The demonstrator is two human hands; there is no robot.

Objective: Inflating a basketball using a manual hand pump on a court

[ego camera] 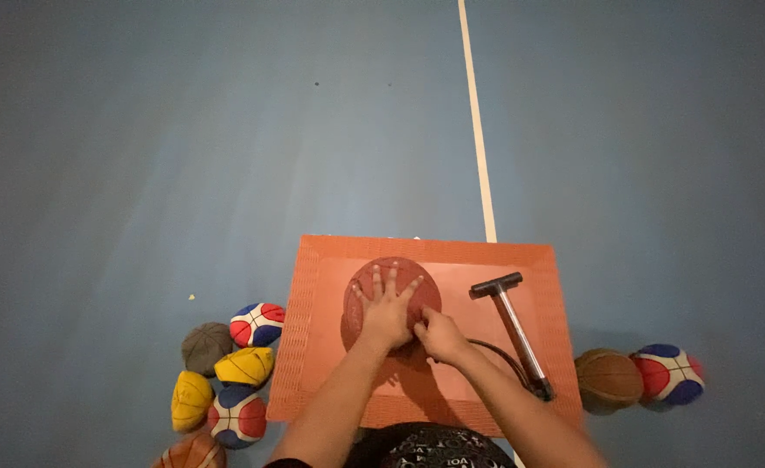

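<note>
Head view: left hand spread flat, fingers wide, pressing brown rubber basketball at centre of orange square mat. Right hand pinched narrow at ball's right edge; what it grips, cannot tell. Risk: ball may roll if pressure slips. Silver hand pump lies right. Limp coloured balls crowd near left; two balls sit right.

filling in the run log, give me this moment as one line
left hand flat on brown ball | right hand at ball's side | ball on orange mat | pump lying beside it
</note>
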